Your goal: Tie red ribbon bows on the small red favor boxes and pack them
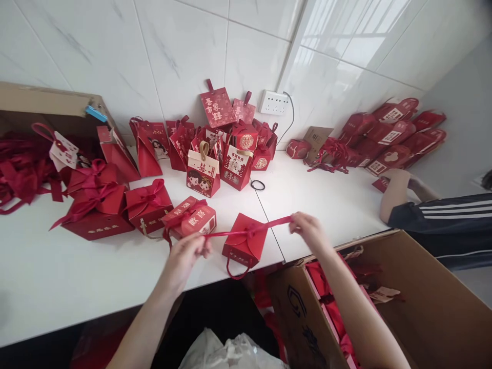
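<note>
Head view is showing both hands pulling a red ribbon [246,230] taut across a small red box [244,245] that is sitting at the near edge of the white table [57,277]. The left hand [188,254] is pinching one ribbon end, fingers closed tightly on it; the right hand [307,229] is gripping the other end the same way, slightly higher. The ribbon is crossing at the box top, where a knot seems to be forming. Doing this well probably calls for an even pull on both ends so the knot is seating centred, and for keeping the box from sliding off the edge. Finished boxes [148,205] are lying just left. An open carton [415,307] is standing below right, and another person's arm [395,195] is resting on the table farther right.
</note>
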A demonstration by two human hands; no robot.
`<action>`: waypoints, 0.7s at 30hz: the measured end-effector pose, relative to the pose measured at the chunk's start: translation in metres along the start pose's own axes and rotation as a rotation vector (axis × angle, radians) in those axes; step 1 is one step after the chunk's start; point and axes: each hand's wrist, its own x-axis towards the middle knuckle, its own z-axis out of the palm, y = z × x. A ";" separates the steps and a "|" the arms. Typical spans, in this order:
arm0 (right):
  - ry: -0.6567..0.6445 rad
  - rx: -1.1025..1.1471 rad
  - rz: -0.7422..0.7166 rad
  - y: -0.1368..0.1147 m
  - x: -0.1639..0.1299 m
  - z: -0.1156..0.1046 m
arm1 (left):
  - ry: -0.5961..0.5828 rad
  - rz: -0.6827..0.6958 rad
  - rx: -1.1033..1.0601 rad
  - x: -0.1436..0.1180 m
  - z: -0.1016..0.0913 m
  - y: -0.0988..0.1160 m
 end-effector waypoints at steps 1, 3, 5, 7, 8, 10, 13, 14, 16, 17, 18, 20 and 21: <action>0.065 0.048 -0.020 -0.005 0.004 -0.012 | 0.089 0.030 -0.101 0.001 -0.005 0.008; 0.121 0.111 -0.051 -0.017 0.011 -0.028 | 0.189 0.123 -0.233 0.003 -0.011 0.028; 0.089 0.190 -0.058 -0.034 0.014 -0.030 | 0.178 0.225 -0.265 0.008 -0.007 0.049; 0.001 0.279 -0.062 -0.053 0.015 -0.018 | 0.077 0.286 -0.249 0.018 0.005 0.069; -0.048 0.313 -0.071 -0.061 0.016 -0.009 | 0.012 0.290 -0.241 0.025 0.013 0.078; -0.120 0.343 -0.112 -0.077 0.018 0.013 | -0.124 0.266 -0.237 0.038 0.031 0.094; -0.205 0.374 -0.173 -0.094 0.023 0.040 | -0.287 0.214 -0.261 0.054 0.055 0.110; -0.232 0.389 -0.184 -0.098 0.024 0.046 | -0.326 0.204 -0.274 0.057 0.060 0.114; -0.275 0.406 -0.200 -0.103 0.026 0.053 | -0.379 0.195 -0.302 0.060 0.066 0.120; -0.282 0.404 -0.209 -0.104 0.026 0.054 | -0.396 0.197 -0.318 0.060 0.066 0.122; -0.279 0.396 -0.220 -0.105 0.026 0.053 | -0.406 0.200 -0.336 0.060 0.065 0.123; -0.261 0.358 -0.243 -0.105 0.025 0.050 | -0.396 0.202 -0.372 0.060 0.058 0.126; -0.247 0.334 -0.252 -0.104 0.024 0.047 | -0.380 0.201 -0.386 0.060 0.054 0.127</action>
